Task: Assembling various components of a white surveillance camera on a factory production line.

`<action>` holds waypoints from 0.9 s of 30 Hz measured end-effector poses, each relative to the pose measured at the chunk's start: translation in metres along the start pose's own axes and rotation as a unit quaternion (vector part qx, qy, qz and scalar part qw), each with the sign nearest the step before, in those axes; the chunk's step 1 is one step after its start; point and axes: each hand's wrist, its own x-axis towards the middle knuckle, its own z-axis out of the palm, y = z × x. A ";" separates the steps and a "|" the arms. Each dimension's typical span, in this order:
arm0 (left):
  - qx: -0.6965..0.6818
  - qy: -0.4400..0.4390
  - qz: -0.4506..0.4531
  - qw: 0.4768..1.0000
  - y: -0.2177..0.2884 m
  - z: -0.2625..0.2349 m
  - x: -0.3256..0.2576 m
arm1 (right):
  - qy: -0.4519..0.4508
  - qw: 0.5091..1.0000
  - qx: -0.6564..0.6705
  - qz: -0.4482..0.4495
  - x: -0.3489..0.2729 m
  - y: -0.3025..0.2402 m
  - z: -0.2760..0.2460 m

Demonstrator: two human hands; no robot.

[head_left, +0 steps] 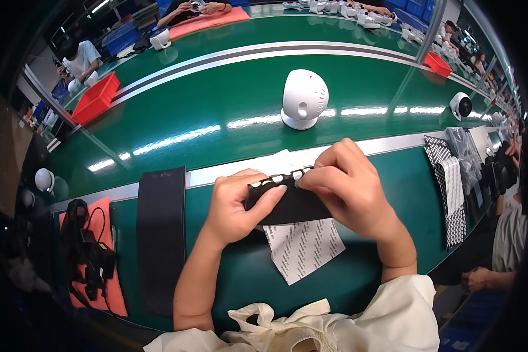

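Observation:
A black foam-like sheet (293, 206) is held up in front of me, with a row of white round patches (278, 178) along its far edge. My left hand (233, 204) grips its left end, thumb pressed on the black face. Thumb and fingers of my right hand (353, 186) pinch the far edge near its right end; whether a single patch is between the fingertips is too small to tell. Beneath the sheet lies a piece of white printed backing paper (306, 251) on the green bench (240, 281). Part of the paper is hidden by the sheet.
A long black strip (161, 240) lies to the left, beside a pink foam mat (108, 281) with black cables and adapters (100, 258). White cameras (305, 97) stand on the green belt (217, 117). Dotted sheets (449, 196) lie right. Other people work nearby.

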 end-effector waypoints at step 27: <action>0.029 -0.309 0.066 0.948 0.012 0.015 -0.012 | -0.195 0.863 0.438 0.162 0.040 0.038 0.056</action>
